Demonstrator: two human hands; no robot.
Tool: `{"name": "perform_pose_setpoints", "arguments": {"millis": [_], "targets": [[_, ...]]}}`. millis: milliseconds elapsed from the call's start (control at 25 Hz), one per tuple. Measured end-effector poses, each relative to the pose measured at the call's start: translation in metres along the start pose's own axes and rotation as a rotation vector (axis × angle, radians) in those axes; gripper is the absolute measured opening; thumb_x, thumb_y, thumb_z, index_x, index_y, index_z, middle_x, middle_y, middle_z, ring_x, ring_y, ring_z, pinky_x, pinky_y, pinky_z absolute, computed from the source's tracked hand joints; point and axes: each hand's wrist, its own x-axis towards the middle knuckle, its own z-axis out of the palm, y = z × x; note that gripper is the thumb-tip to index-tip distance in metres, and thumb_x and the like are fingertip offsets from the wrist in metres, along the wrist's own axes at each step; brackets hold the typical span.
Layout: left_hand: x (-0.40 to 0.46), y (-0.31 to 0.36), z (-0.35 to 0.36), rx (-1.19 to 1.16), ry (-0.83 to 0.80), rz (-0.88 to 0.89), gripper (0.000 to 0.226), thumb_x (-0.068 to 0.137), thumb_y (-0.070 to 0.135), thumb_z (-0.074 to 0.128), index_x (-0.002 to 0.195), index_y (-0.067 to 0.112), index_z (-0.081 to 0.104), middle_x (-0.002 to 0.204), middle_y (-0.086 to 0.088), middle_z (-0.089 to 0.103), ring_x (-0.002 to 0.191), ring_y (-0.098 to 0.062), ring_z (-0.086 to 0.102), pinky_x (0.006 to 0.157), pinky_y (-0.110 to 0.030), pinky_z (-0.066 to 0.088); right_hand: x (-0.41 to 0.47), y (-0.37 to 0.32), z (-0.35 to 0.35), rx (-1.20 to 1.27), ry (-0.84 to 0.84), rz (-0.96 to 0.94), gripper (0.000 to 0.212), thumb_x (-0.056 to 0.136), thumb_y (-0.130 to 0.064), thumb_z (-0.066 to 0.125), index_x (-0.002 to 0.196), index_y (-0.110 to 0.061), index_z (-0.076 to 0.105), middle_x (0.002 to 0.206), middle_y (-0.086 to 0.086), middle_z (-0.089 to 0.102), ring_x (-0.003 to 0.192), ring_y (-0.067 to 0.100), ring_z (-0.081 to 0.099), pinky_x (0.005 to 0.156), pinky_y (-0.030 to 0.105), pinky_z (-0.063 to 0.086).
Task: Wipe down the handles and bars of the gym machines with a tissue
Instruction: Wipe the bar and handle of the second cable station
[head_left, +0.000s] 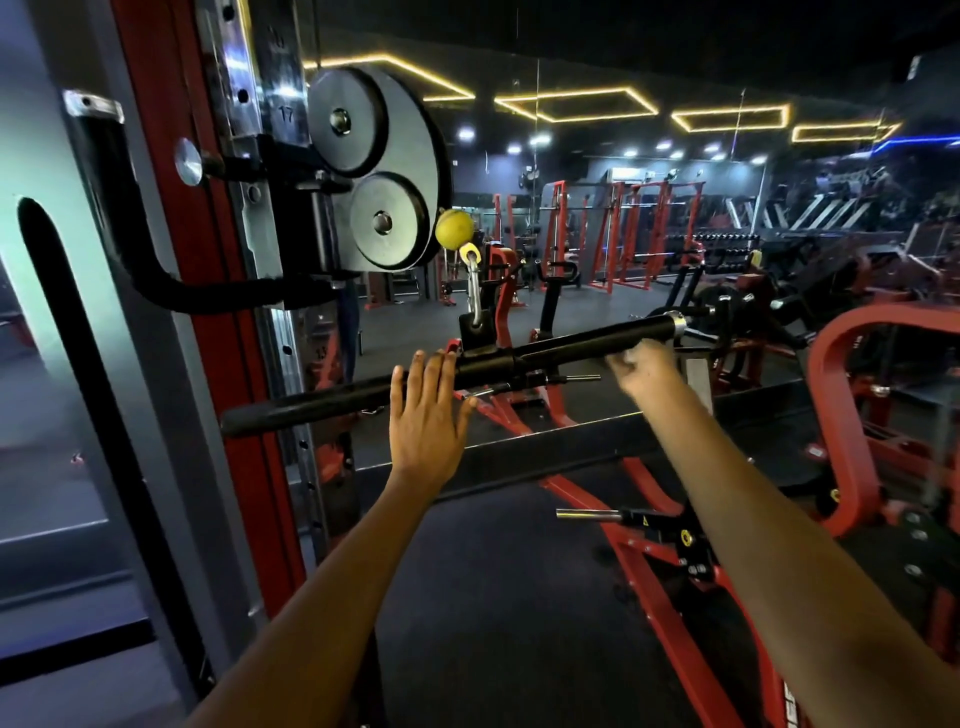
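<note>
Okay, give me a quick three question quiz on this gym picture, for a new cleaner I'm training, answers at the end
1. True or false: the left hand lies flat with straight fingers against the black cable bar.
2. Which hand is curled near the bar's chrome-capped end? A) left B) right C) neither
3. What colour is the ball above the carabiner?

Key: 1 true. 2 B, the right hand; it is blurred, so a tissue cannot be confirmed. 3 yellow.

Right hand (641, 364) motion-blurred; grip and any tissue indeterminate. Left hand (427, 410) hides a section of the black bar (571, 345). Both forearms cut by bottom edge. Background machines too dark to resolve.
</note>
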Motion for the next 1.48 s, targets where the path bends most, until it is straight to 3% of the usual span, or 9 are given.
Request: {"name": "perform_pose_setpoints", "arguments": {"millis": [200, 280, 360, 480, 640, 760, 1000, 1280, 1480], "targets": [[-0.006, -0.004, -0.001, 0.015, -0.037, -0.04, 0.068, 0.101, 0.051, 0.015, 0.14, 0.003, 0.044, 0.139, -0.016, 0.05, 0.134, -0.033, 0.041, 0.115, -0.044, 0.008, -0.053, 0.057, 0.023, -0.253, -0.213, 0.03, 0.023, 0.09, 0.013, 0.033, 0.1, 0.002, 0.051, 0.092, 0.021, 0.059, 0.078, 0.022, 0.063, 0.083, 0.038, 0.053], [-0.007, -0.006, -0.004, 0.022, -0.036, -0.031, 0.072, 0.101, 0.052, 0.01, 0.14, 0.003, 0.045, 0.139, -0.016, 0.051, 0.134, -0.033, 0.041, 0.116, -0.044, 0.008, -0.042, 0.049, 0.004, -0.338, -0.011, -0.438, 0.021, 0.093, 0.005, 0.041, 0.106, 0.0, 0.057, 0.101, 0.022, 0.064, 0.074, 0.012, 0.066, 0.07, 0.02, 0.056], [-0.007, -0.007, -0.008, 0.027, -0.024, -0.008, 0.072, 0.101, 0.052, 0.009, 0.138, 0.003, 0.047, 0.137, -0.016, 0.052, 0.134, -0.033, 0.042, 0.116, -0.044, 0.007, -0.011, 0.028, -0.022, -0.579, 0.246, -1.042, 0.04, 0.091, 0.008, 0.04, 0.129, -0.001, 0.051, 0.126, 0.02, 0.056, 0.112, 0.015, 0.056, 0.093, 0.008, 0.043], [-0.004, -0.011, -0.013, -0.002, -0.014, 0.001, 0.073, 0.101, 0.053, 0.009, 0.134, 0.002, 0.05, 0.133, -0.015, 0.054, 0.132, -0.032, 0.043, 0.117, -0.045, 0.006, 0.037, 0.025, -0.054, -1.022, 0.342, -1.178, 0.063, 0.086, 0.017, 0.039, 0.144, -0.005, 0.03, 0.15, 0.015, 0.031, 0.141, 0.028, 0.02, 0.115, 0.026, 0.02], [0.0, -0.019, -0.013, -0.034, 0.005, -0.02, 0.074, 0.101, 0.054, 0.009, 0.13, 0.002, 0.053, 0.127, -0.014, 0.056, 0.128, -0.032, 0.046, 0.116, -0.049, 0.01, 0.008, 0.113, -0.04, -1.189, -0.033, -1.25, 0.071, 0.08, 0.016, 0.019, 0.148, -0.005, 0.018, 0.156, 0.012, 0.012, 0.144, 0.027, 0.011, 0.113, 0.012, 0.015], [-0.001, -0.03, -0.015, -0.04, 0.013, 0.004, 0.073, 0.101, 0.054, 0.009, 0.13, 0.004, 0.053, 0.128, -0.013, 0.057, 0.129, -0.031, 0.046, 0.117, -0.047, 0.01, 0.005, 0.137, -0.031, -1.347, -0.378, -1.567, 0.062, 0.086, 0.01, 0.017, 0.146, -0.004, 0.022, 0.154, 0.013, 0.02, 0.141, 0.026, 0.022, 0.116, 0.033, 0.023], [-0.002, -0.035, -0.017, -0.046, -0.016, 0.067, 0.069, 0.101, 0.053, 0.011, 0.134, 0.007, 0.05, 0.13, -0.01, 0.056, 0.129, -0.028, 0.045, 0.116, -0.04, 0.009, 0.043, 0.081, -0.051, -1.068, 0.19, -1.066, 0.075, 0.079, 0.024, 0.033, 0.147, -0.006, 0.021, 0.152, 0.015, 0.025, 0.138, 0.029, 0.028, 0.107, 0.037, 0.039], [-0.003, -0.036, -0.011, -0.042, 0.006, 0.073, 0.063, 0.101, 0.05, 0.019, 0.137, 0.007, 0.048, 0.131, -0.01, 0.055, 0.129, -0.027, 0.045, 0.116, -0.039, 0.009, 0.024, 0.097, -0.013, -1.506, -0.304, -1.6, 0.058, 0.088, 0.005, 0.019, 0.144, -0.004, 0.031, 0.151, 0.007, 0.026, 0.14, 0.02, 0.024, 0.107, 0.019, 0.036], [-0.002, -0.028, -0.01, 0.006, 0.018, 0.079, 0.059, 0.098, 0.046, 0.027, 0.136, 0.007, 0.049, 0.129, -0.009, 0.056, 0.127, -0.027, 0.044, 0.115, -0.043, 0.014, 0.045, 0.022, -0.028, -1.474, 0.213, -0.861, 0.029, 0.092, -0.003, 0.044, 0.118, 0.001, 0.056, 0.116, 0.021, 0.06, 0.101, 0.031, 0.058, 0.077, 0.03, 0.048]]}}
